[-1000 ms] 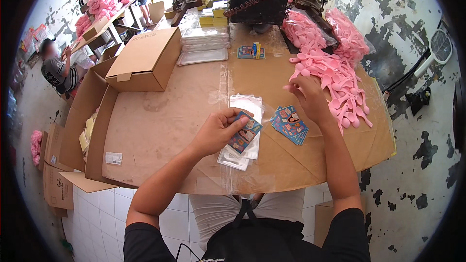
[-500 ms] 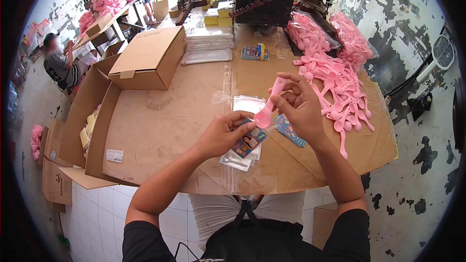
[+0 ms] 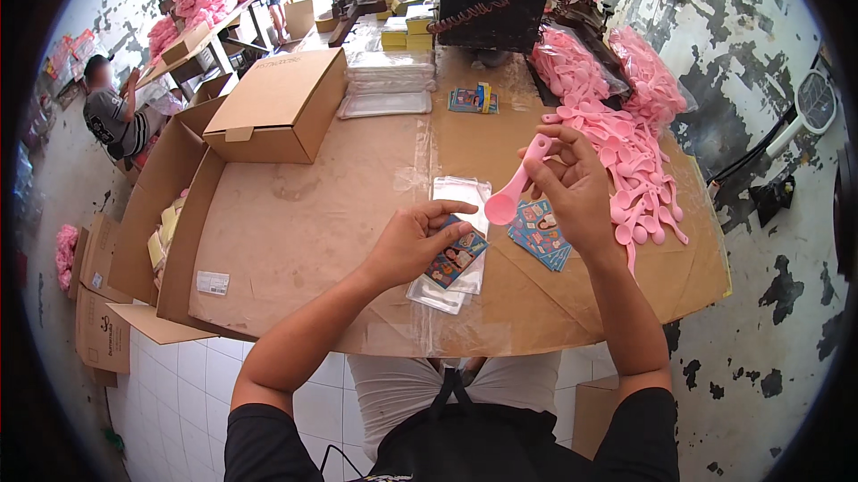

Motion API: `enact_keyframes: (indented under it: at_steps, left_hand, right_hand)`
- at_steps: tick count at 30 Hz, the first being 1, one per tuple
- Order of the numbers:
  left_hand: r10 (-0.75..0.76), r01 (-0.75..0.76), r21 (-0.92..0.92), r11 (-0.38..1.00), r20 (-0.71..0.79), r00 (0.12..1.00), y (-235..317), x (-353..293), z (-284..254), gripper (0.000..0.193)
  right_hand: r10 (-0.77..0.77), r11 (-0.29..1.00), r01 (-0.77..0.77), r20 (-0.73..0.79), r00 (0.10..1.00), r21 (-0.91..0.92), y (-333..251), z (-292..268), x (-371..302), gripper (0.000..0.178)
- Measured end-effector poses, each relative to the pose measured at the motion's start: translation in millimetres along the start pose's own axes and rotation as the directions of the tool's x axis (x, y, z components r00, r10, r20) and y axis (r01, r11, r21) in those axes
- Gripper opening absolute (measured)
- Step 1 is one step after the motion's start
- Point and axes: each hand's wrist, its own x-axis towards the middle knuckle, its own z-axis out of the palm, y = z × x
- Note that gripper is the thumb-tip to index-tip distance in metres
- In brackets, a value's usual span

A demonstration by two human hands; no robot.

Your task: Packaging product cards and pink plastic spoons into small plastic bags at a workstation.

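My left hand (image 3: 413, 245) pinches a small printed blue card (image 3: 458, 260) between thumb and fingers. Beneath it, clear plastic bags (image 3: 461, 190) lie in a stack on the cardboard-covered table. A pink measuring spoon (image 3: 502, 207) hangs tilted from my right hand (image 3: 576, 192), which grips it near the handle, with the bowl pointing down and left. The spoon's bowl is close to the card but apart from it. Just below the spoon and right of the bags, more blue cards (image 3: 540, 241) lie fanned out.
Loose pink spoons (image 3: 639, 169) heap at the right, with filled bags (image 3: 652, 75) behind. A closed carton (image 3: 277, 98) and packs of clear bags (image 3: 384, 104) stand at the back left. A bundle of cards (image 3: 474, 99) lies farther back. One person (image 3: 116, 116) sits far left.
My right hand has moved the spoon right and slightly up, away from the card. More of the fanned cards shows now. My left hand has stayed nearly in place.
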Motion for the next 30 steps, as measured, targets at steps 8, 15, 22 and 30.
enact_keyframes:
  at_steps: [8, 15, 22, 30]
  left_hand:
    - [-0.010, 0.011, -0.034, 0.999, 0.047, 0.999, -5, 0, -1, 0.031]
    - [-0.066, 0.070, -0.075, 0.995, 0.065, 0.996, 5, 0, -3, 0.035]
    - [-0.047, 0.074, -0.132, 0.989, 0.197, 0.979, -8, -1, 0, 0.042]
    - [0.013, 0.011, -0.144, 0.989, 0.167, 0.986, -8, 1, -5, 0.040]
  right_hand:
    - [0.106, 0.993, -0.098, 0.152, 0.983, -0.062, 2, 15, 0, 0.042]
    - [0.034, 0.999, -0.033, 0.102, 0.994, -0.011, 12, 17, -8, 0.039]
    - [-0.084, 0.959, 0.128, 0.176, 0.981, -0.253, 13, 10, -20, 0.021]
    - [-0.227, 0.923, 0.261, 0.149, 0.962, -0.282, 6, 15, -29, 0.021]
